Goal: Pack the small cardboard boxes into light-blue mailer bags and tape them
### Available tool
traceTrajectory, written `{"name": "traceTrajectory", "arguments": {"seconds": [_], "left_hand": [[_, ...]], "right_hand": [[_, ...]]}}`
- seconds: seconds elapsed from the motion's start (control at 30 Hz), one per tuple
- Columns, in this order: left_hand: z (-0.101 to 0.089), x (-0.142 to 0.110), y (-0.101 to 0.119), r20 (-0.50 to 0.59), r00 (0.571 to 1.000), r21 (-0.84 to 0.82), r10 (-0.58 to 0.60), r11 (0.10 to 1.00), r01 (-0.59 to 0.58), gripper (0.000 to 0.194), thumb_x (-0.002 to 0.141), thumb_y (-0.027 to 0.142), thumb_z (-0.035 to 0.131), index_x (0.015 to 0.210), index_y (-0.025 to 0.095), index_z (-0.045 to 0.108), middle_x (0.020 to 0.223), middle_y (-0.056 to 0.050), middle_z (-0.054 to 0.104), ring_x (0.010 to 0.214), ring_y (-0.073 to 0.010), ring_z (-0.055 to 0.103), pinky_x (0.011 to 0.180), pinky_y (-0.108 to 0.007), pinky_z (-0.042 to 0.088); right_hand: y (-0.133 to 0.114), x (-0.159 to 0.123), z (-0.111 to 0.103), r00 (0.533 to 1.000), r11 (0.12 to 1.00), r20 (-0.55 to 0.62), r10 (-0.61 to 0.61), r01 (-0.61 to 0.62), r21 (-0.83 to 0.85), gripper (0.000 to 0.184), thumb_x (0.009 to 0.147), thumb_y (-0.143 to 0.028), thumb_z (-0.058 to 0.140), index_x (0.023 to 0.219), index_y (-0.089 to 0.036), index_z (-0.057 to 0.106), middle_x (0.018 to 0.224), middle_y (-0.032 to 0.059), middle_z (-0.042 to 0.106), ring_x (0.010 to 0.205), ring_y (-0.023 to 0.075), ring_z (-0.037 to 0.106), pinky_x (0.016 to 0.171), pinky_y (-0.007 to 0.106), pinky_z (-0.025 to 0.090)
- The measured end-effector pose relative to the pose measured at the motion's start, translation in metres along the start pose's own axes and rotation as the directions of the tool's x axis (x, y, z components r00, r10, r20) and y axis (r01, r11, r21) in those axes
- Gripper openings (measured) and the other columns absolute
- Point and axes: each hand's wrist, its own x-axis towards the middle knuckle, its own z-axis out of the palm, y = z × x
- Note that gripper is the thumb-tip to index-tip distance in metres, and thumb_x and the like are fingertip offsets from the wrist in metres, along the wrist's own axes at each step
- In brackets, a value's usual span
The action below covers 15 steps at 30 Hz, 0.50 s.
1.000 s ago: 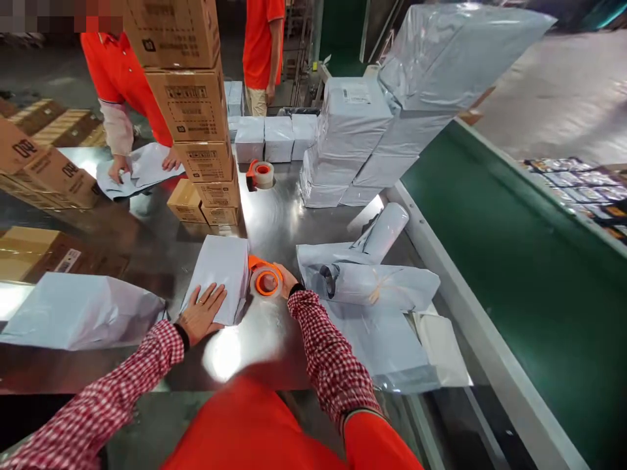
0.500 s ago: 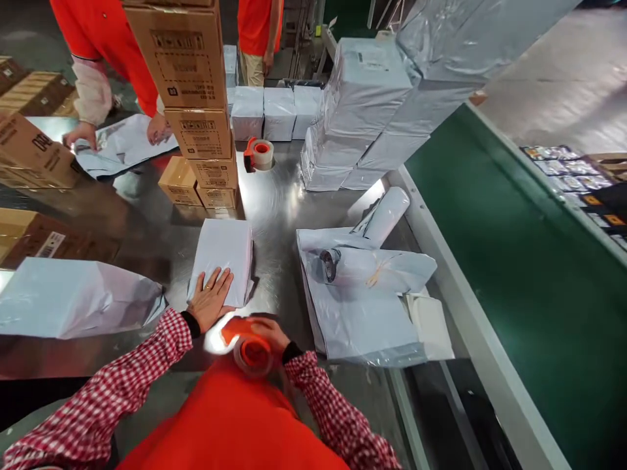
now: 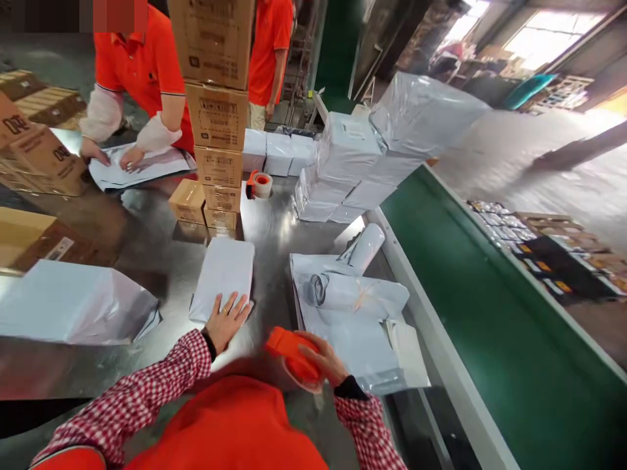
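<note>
Altogether, two tape dispensers (image 3: 289,349) show, one in the right hand (image 3: 324,358).

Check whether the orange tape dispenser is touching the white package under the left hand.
Apart. The head view shows metal tabletop between the orange tape dispenser, held in the right hand, and the white package.

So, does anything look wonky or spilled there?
The top wrapped parcel looks wonky: it sticks out past the white packages under it, toward the green belt, though the wide view may stretch it. I can't see any spill.
</note>
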Motion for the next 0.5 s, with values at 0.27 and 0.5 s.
{"name": "traceTrajectory", "arguments": {"seconds": [0.27,0.5], "left_hand": [[-0.075,-0.039,0.012,0.165,0.968,-0.966,-0.189,0.169,0.198,0.062,0.089,0.057,0.053,0.137,0.017,0.055,0.140,-0.019,0.058,0.129,-0.0309,0.055,0.110,-0.050,0.042],[-0.103,-0.030,0.009,0.387,0.915,-0.737,-0.114,-0.635,0.233,0.043,0.068,0.056,0.081,0.086,0.017,0.074,0.079,-0.004,0.072,0.075,-0.0149,0.068,0.075,-0.027,0.057]], "right_hand": [[-0.060,-0.006,0.037,0.973,0.932,-0.031,-0.227,0.226,0.284,0.051,0.073,-0.054,0.075,0.118,-0.032,0.069,0.111,0.0081,0.073,0.098,0.0306,0.069,0.087,0.047,0.057],[-0.109,-0.004,0.043,0.922,0.938,0.169,-0.347,0.342,0.059,0.049,0.080,-0.048,0.069,0.122,-0.023,0.070,0.099,0.0073,0.075,0.082,0.0235,0.068,0.071,0.033,0.056]]}}
